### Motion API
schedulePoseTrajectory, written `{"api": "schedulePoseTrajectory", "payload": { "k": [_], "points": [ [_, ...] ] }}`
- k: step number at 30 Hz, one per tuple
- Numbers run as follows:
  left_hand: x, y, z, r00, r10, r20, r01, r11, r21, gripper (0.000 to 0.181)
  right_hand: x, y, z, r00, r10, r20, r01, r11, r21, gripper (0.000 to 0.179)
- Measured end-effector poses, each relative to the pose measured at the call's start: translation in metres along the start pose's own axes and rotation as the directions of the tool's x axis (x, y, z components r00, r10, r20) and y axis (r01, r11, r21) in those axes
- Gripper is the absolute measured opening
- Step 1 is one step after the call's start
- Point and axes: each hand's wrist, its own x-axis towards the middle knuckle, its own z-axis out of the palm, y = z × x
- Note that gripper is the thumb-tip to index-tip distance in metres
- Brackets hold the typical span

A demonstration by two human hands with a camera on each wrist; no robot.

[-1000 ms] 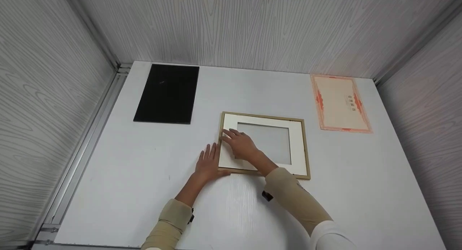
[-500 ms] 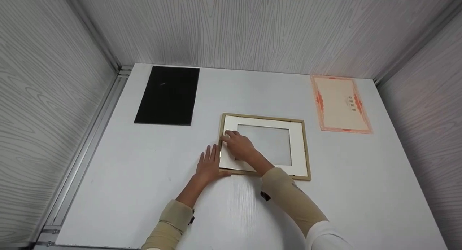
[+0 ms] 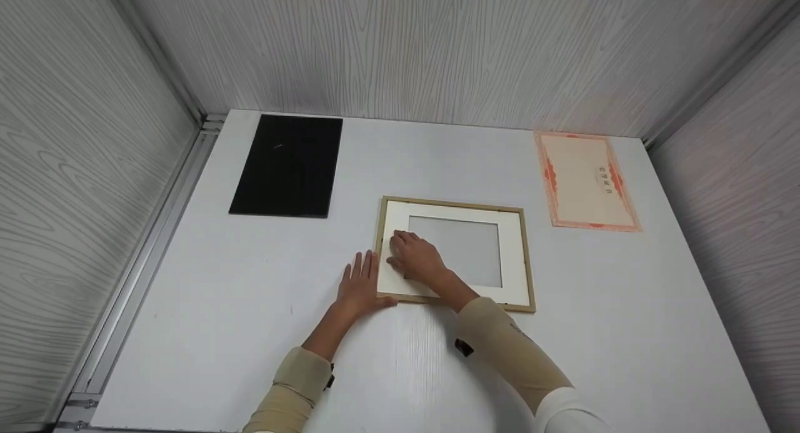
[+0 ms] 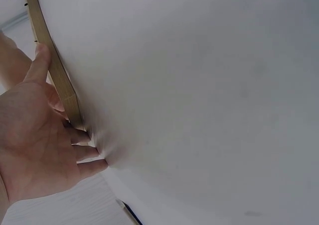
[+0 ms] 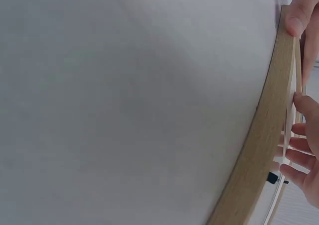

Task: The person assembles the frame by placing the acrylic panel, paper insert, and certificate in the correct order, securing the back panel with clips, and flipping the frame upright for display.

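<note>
Mid-picture, the left hand [image 3: 359, 292], fingers straight, braces the frame [image 3: 450, 204]; the right hand [image 3: 419, 257], fingers loosely bent, touches the mat [image 3: 512, 252]. The frame seems light, stiff: hold its sides.

The characters [image 3: 605, 180] on the orange-bordered sheet [image 3: 575, 192] are too small to read.

A rectangular, pale-brown wood-look frame [image 3: 529, 258] is lying flat, slightly askew, below and right of the head view's centre. Inside its border, a white mat board [image 3: 512, 252] with a rectangular window is resting.
</note>
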Motion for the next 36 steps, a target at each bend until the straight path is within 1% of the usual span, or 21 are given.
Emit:
{"api": "schedulePoseTrajectory", "payload": {
  "k": [3, 6, 8, 10, 12, 15, 16, 18, 20, 22, 23, 24, 28, 31, 33, 36],
  "points": [
    [0.0, -0.001, -0.001, 1.0, 0.003, 0.002, -0.003, 1.0, -0.001, 0.103, -0.003, -0.001, 0.001, 1.0, -0.013, -0.003, 0.013, 1.0, 0.026, 0.045],
    [0.0, -0.001, -0.002, 1.0, 0.012, -0.006, -0.012, 1.0, -0.007, 0.102, -0.003, -0.004, 0.0, 1.0, -0.01, -0.017, 0.011, 0.997, 0.077, 0.043],
    [0.0, 0.0, -0.004, 1.0, 0.02, -0.008, -0.02, 1.0, -0.012, 0.102, -0.003, -0.007, -0.001, 1.0, 0.002, -0.014, -0.001, 0.993, 0.117, 0.042],
    [0.001, 0.0, -0.004, 1.0, 0.025, -0.013, -0.026, 0.999, -0.032, 0.102, -0.002, -0.01, -0.002, 1.0, 0.024, 0.006, -0.025, 0.986, 0.166, 0.044],
    [0.003, -0.001, -0.003, 1.0, 0.026, -0.017, -0.027, 0.998, -0.057, 0.103, 0.0, -0.013, -0.002, 0.998, 0.053, 0.036, -0.061, 0.969, 0.24, 0.048],
    [0.005, -0.004, 0.001, 0.999, 0.036, -0.039, -0.039, 0.995, -0.092, 0.106, 0.002, -0.017, -0.002, 0.994, 0.093, 0.05, -0.105, 0.933, 0.345, 0.054],
    [0.011, -0.01, 0.011, 0.996, 0.057, -0.072, -0.063, 0.994, -0.092, 0.109, 0.003, -0.018, -0.002, 0.993, 0.106, 0.05, -0.117, 0.919, 0.377, 0.056],
    [0.012, -0.012, 0.013, 0.996, 0.062, -0.07, -0.069, 0.992, -0.102, 0.111, 0.003, -0.02, -0.001, 0.991, 0.123, 0.052, -0.133, 0.902, 0.41, 0.057],
    [0.012, -0.013, 0.012, 0.996, 0.062, -0.065, -0.069, 0.991, -0.113, 0.11, 0.003, -0.022, -0.001, 0.991, 0.125, 0.057, -0.137, 0.898, 0.418, 0.058],
    [0.01, -0.012, 0.009, 0.997, 0.049, -0.055, -0.055, 0.99, -0.129, 0.108, 0.002, -0.024, -0.001, 0.991, 0.119, 0.066, -0.136, 0.896, 0.422, 0.057],
    [0.005, -0.007, -0.002, 0.999, 0.025, -0.023, -0.028, 0.99, -0.141, 0.105, 0.002, -0.024, -0.001, 0.992, 0.111, 0.065, -0.128, 0.897, 0.424, 0.057],
    [0.004, -0.006, -0.004, 1.0, 0.016, -0.017, -0.018, 0.989, -0.144, 0.104, 0.002, -0.025, -0.001, 0.993, 0.103, 0.065, -0.121, 0.897, 0.426, 0.056],
    [0.001, -0.004, -0.006, 1.0, 0.018, -0.01, -0.019, 0.992, -0.128, 0.102, -0.001, -0.025, -0.001, 0.997, 0.062, 0.047, -0.076, 0.912, 0.403, 0.055],
    [0.001, -0.003, -0.004, 0.999, 0.036, -0.014, -0.038, 0.992, -0.124, 0.102, -0.003, -0.024, -0.001, 0.998, 0.045, 0.044, -0.058, 0.935, 0.35, 0.055],
    [0.0, -0.003, -0.004, 0.999, 0.044, -0.014, -0.046, 0.99, -0.134, 0.102, -0.004, -0.024, -0.001, 0.998, 0.043, 0.054, -0.058, 0.947, 0.317, 0.055],
    [-0.003, -0.006, -0.003, 0.999, 0.042, -0.003, -0.042, 0.988, -0.15, 0.101, -0.002, -0.028, -0.004, 0.996, 0.027, 0.086, -0.051, 0.955, 0.292, 0.056]
  ]
}}
